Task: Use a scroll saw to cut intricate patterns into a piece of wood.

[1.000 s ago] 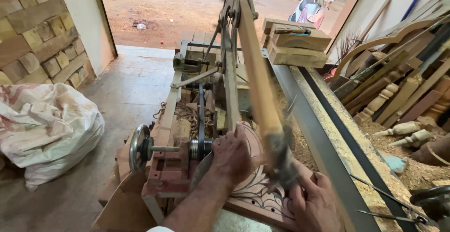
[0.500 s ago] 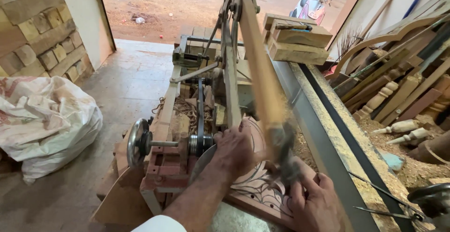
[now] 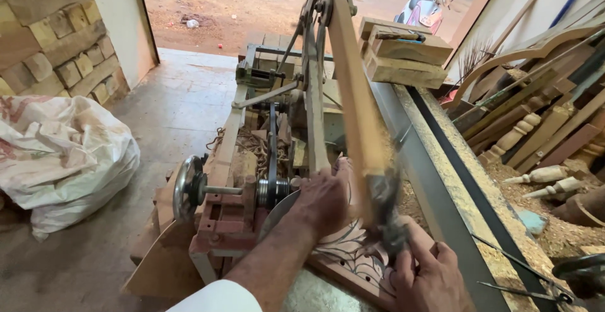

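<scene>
A flat wooden panel (image 3: pixel 345 256) with a drawn leaf pattern lies on the table of a home-built wooden scroll saw. My left hand (image 3: pixel 324 202) presses down on the panel's far edge. My right hand (image 3: pixel 432 277) holds its near right side, thumb raised beside the blade. The saw's long wooden arm (image 3: pixel 353 91) runs away from me, and its blurred lower end (image 3: pixel 384 214) sits between my two hands, above the panel.
A belt pulley and a metal flywheel (image 3: pixel 187 186) turn on the left of the saw frame. A stuffed white sack (image 3: pixel 60 161) lies on the floor at left. Wooden blocks (image 3: pixel 403 53), turned legs (image 3: pixel 542 176), carved boards and sawdust fill the right side. An open doorway is ahead.
The view has shifted slightly down and in. My hands have nudged the panel a little against the blade; the arm's end stays blurred with motion.
</scene>
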